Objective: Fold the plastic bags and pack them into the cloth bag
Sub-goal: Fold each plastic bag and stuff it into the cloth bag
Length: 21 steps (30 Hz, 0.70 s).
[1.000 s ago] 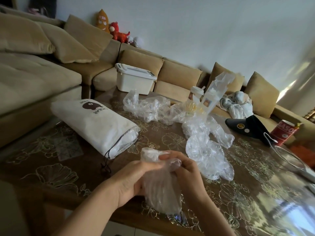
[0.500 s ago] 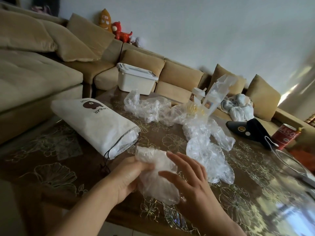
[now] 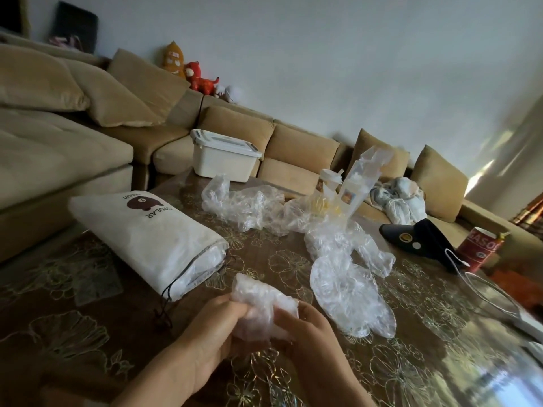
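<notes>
Lower centre of frame: left hand (image 3: 211,333) & right hand (image 3: 308,339), each grip pinching same folded plastic bag (image 3: 263,306) just above desk (image 3: 88,333).

Cloth bag (image 3: 152,239) lies up-left of hands; long axis diagonal, drawstring mouth facing grip. Left hand nearer.

Count: 1 cloth bag, 1 bag in hand; loose plastic bags (image 3: 338,259) centre-right, tangled, no. unclear.
</notes>
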Motion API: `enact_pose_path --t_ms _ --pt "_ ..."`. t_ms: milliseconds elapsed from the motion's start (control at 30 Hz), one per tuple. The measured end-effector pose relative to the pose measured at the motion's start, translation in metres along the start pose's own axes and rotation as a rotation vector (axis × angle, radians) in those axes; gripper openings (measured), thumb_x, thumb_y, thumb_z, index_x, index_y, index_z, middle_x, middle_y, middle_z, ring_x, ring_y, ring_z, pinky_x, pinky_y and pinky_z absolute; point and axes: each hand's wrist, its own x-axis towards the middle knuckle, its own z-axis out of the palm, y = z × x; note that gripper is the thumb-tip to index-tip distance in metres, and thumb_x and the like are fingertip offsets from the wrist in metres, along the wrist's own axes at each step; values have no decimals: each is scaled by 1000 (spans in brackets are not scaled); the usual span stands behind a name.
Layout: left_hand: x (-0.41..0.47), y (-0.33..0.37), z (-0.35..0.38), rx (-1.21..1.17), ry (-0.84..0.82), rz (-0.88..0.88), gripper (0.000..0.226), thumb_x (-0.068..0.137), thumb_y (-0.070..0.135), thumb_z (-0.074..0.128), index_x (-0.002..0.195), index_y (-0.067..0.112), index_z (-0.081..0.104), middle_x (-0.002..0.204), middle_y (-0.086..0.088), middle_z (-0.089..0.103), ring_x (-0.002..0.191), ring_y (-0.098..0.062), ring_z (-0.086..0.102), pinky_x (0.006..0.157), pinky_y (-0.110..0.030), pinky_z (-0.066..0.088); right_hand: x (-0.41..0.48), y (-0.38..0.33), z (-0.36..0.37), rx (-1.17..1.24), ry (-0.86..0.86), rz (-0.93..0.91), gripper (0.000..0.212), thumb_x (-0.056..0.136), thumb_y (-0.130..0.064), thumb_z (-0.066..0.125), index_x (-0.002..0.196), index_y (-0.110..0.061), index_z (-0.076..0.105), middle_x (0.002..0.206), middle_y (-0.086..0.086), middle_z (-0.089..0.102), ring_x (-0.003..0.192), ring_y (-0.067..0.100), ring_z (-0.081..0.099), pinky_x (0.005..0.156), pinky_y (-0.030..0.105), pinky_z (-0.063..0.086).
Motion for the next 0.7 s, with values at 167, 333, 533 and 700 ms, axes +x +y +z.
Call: enact_pose_path --t_ms 167,333,533,700 --pt "-2 5 -6 160 -163 38 45 61 57 75 89 22 74 87 0 74 90 -19 67 89 -39 48 -9 -9 -1 -39 17 -15 12 86 3 56 96 10 52 58 10 57 41 14 50 36 21 37" --pt "-2 -3 -8 321 -120 77 60 56 44 85 105 30 53 104 7 66 96 -7 60 72 -18 43 -8 -7 -4 -80 43 -10 21 84 -8 64 98 4 54 64 8 58 61 24 38 51 33 27" --pt "9 -8 -11 189 60 83 13 84 19 68 95 13 66 99 -12 70 82 -17 64 71 -27 50 -6 -7 -12 -76 22 -68 31 82 -10 66 103 8 52 73 17 57 76 33 43 55 34 36" --pt "3 -5 -3 407 198 156 3 83 13 65 82 12 62 73 -2 62 61 -9 52 47 -12 39 -1 -1 0 -386 238 -273 13 81 -4 68 86 -1 56 70 8 55 58 14 48 46 19 40"
